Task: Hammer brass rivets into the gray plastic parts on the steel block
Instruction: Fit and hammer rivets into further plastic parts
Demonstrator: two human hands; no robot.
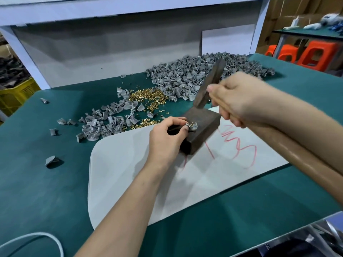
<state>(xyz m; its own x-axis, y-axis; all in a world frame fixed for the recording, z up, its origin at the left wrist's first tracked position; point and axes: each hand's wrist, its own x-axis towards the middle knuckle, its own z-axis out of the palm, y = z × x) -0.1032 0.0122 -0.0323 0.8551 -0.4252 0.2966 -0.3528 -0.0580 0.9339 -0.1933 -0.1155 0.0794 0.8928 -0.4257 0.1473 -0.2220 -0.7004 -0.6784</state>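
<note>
Left hand (167, 134): pinches small gray plastic part (192, 125) on dark steel block (202, 127).
Right hand (239, 101): grips dark-headed hammer (209, 86) above the pinch.
Remaining: probably the big gray heap (194, 75) beyond.

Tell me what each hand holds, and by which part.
Left hand pinches the gray part by its left end, on the block. Right hand holds the hammer, grip on the wooden handle just below the head.
</note>
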